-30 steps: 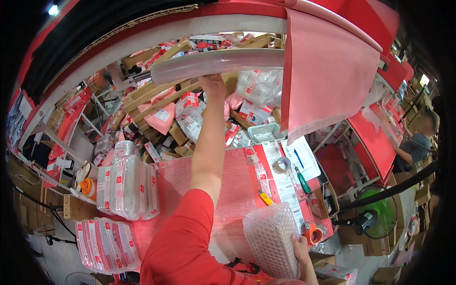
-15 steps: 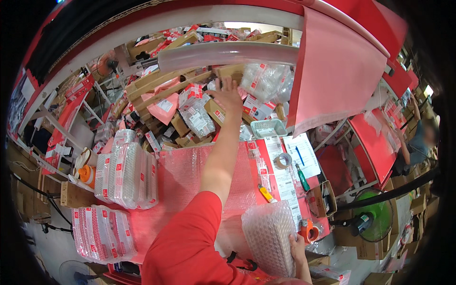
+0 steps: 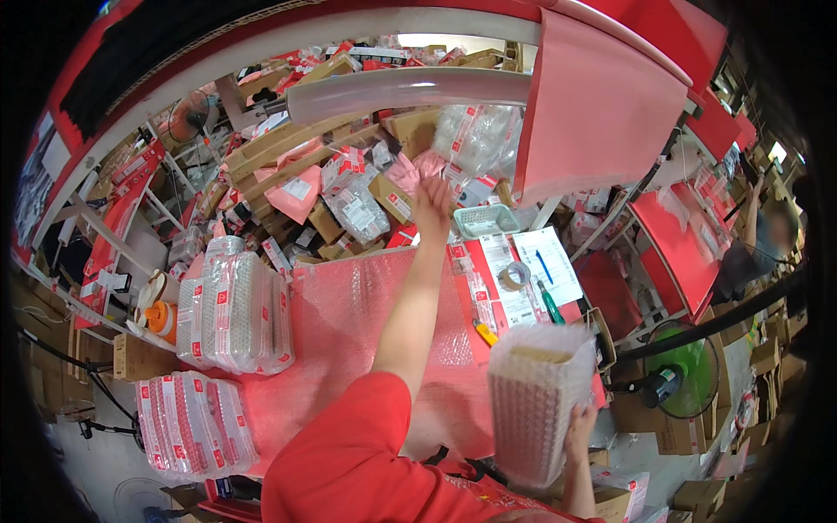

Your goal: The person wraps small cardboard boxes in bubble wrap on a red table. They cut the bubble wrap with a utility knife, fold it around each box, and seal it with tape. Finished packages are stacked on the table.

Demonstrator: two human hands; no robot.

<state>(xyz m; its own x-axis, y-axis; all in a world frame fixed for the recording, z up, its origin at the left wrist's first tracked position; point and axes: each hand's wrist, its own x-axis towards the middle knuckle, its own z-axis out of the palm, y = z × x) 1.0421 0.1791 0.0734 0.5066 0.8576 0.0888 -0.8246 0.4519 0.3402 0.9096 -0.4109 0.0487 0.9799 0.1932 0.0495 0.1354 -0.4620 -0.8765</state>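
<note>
My right hand (image 3: 579,433) grips a bubble-wrapped box (image 3: 532,405) by its right side, at the table's near right edge. The wrap stands open at its upper end, where a brown edge shows inside. My left arm reaches across the table, and my left hand (image 3: 431,213) is in front of the heap of parcels, fingers stretched out and nothing visible in them. Just beyond its fingertips lies a crumpled pink bag (image 3: 413,172). Under the arm, pink bubble wrap (image 3: 340,305) covers the table.
Bubble-wrapped parcels (image 3: 234,314) are stacked at left, with another group (image 3: 193,427) nearer. On the right lie a tape roll (image 3: 514,276), papers (image 3: 562,261), a green-handled tool (image 3: 551,305) and a yellow cutter (image 3: 485,332). A pale basket (image 3: 485,222) stands behind; a green fan (image 3: 684,375) stands right.
The bubble-wrapped box in my right hand has been raised and moved right, its upper end turned into view. My left hand has drawn back slightly, and the crumpled pink bag now shows beyond it.
</note>
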